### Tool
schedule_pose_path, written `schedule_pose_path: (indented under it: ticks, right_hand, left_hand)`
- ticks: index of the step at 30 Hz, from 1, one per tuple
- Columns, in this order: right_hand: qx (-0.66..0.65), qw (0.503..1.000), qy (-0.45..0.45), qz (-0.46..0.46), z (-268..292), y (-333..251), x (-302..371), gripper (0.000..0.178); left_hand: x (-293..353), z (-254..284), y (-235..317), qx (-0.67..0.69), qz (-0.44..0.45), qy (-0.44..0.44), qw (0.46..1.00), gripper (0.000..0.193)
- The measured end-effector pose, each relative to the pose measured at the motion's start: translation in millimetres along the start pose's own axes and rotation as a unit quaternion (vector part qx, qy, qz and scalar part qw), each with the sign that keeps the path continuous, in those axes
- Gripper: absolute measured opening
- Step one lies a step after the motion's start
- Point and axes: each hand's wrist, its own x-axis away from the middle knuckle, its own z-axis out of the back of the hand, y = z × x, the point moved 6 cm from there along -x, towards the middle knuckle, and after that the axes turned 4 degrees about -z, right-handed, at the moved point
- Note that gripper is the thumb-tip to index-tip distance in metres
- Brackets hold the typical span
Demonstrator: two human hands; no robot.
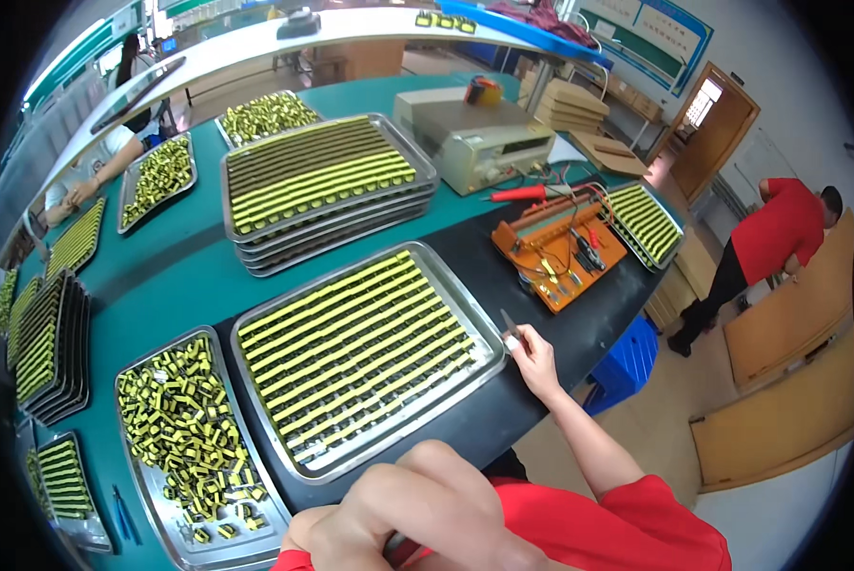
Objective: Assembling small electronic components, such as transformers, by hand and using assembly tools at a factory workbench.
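My right hand [533,362] is closed around tweezers [510,325], a thin grey pointed tool, at the right edge of a large metal tray. That tray [446,404] holds long rows of small black parts with yellow tape, likely coils or transformers. Very close at the bottom of the view is my left hand [427,509], its fingers bent inward; what is inside them, if anything, is hidden. To the left, a second metal tray [265,547] bears a loose heap of the same yellow-and-black parts [184,419], with a few lying apart near its front end.
Behind stands a stack of filled trays [332,249], beside a beige bench instrument [489,157]. An orange test fixture [565,257] with wires lies at right. Blue-handled pliers [124,514] rest at far left. A blue stool [627,366] and a person in red [774,233] are off the table's right side.
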Motion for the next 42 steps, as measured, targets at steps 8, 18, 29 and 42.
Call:
schedule_pose_path:
  ticks: [8, 18, 29, 42]
  right_hand:
    - [-0.014, 1.000, -0.002, 0.003, -1, 0, 0, 0.017]
    - [-0.009, 1.000, 0.011, 0.016, -5, 8, 2, 0.018]
    - [-0.011, 1.000, -0.004, -0.010, -7, -2, -4, 0.020]
    - [-0.020, 0.999, -0.021, -0.033, -5, 3, 2, 0.017]
  left_hand:
    - [-21, -11, -9, 0.068, -0.254, -0.157, 0.952, 0.010]
    - [-2, -9, 13, -0.068, 0.012, 0.108, 0.992, 0.030]
    - [-17, -65, 11, -0.103, 0.268, 0.258, 0.923, 0.036]
    - [0, -57, -15, -0.011, 0.011, 0.104, 0.994, 0.015]
